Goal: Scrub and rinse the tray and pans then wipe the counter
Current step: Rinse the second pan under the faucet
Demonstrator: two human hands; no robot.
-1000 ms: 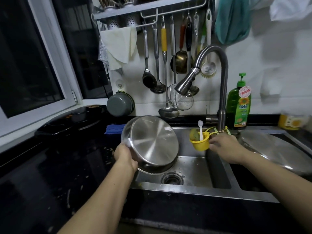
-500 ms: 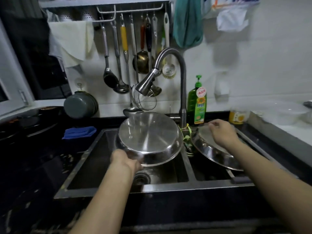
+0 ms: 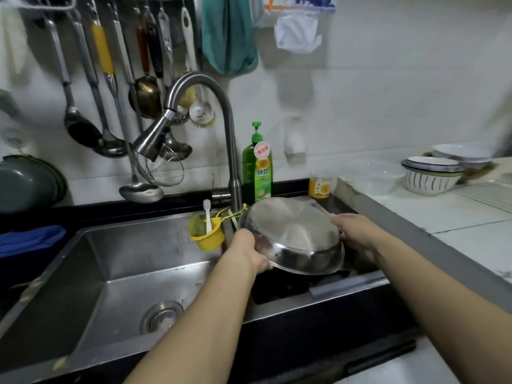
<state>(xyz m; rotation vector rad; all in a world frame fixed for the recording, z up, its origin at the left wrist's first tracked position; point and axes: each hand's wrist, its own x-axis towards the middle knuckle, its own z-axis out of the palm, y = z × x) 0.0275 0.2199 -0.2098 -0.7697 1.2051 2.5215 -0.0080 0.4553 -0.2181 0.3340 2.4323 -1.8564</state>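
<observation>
Stainless steel pan (image 3: 293, 234) is held bottom-up and tilted over the right-hand basin of the double sink (image 3: 116, 261), just right of the divider. Left hand (image 3: 248, 252) grips the pan's near-left rim, fingers curled under the edge. Right hand (image 3: 353, 235) is at the far-right rim, fingers partly hidden behind the pan; contact looks like a grip on the rim, but the fingertips cannot be seen. Whatever lies under the pan in the right basin is dark and unclear. Left basin shows its bare steel floor with a round drain strainer (image 3: 162, 317). Gooseneck faucet (image 3: 205, 112) rises behind the divider, spray head angled toward the left basin; no water stream is visible. Yellow caddy (image 3: 206, 236) hangs at the divider, holding a white brush (image 3: 207, 216). Green dish soap bottle (image 3: 257, 170) stands just right of the faucet base, with a small yellow jar (image 3: 319, 185) further right. Ladles and a wire skimmer (image 3: 163, 167) hang on the wall rail above the left basin. Teal cloth (image 3: 228, 37) hangs above the faucet. Stacked bowls (image 3: 430, 176) sit on the light counter (image 3: 457, 217) at right. Blue cloth (image 3: 30, 239) lies on the dark counter left of the sink.
</observation>
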